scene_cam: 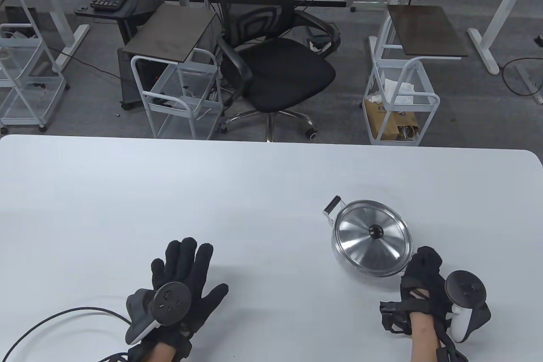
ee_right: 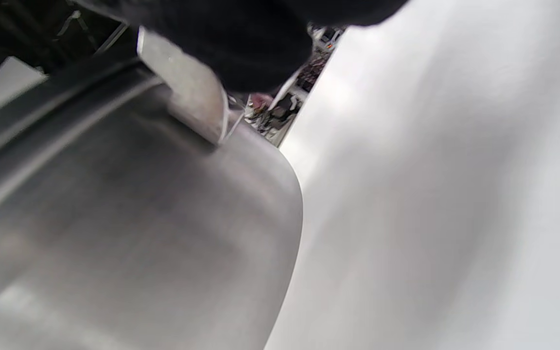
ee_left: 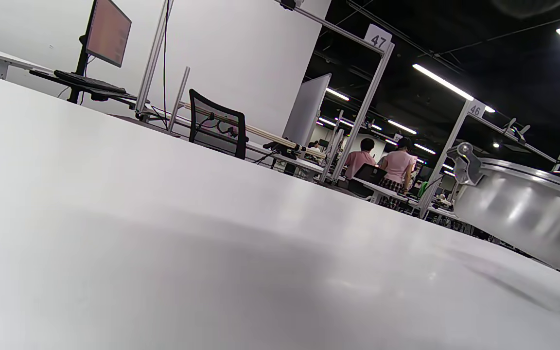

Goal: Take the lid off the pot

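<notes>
Two gloved hands sat at the bottom of the table view. My left hand (scene_cam: pixel 180 277) lay flat on the white table (scene_cam: pixel 263 183), fingers spread and holding nothing, well apart from the pot (scene_cam: pixel 371 247) at lower right of the frame. My right hand (scene_cam: pixel 422 279) had its fingers curled around the pot's near side handle, gripping it. The lid (scene_cam: pixel 373 237) was on the pot, its black knob (scene_cam: pixel 376 231) untouched. I judged the removal not yet begun: reaching the knob and lifting remained.
</notes>
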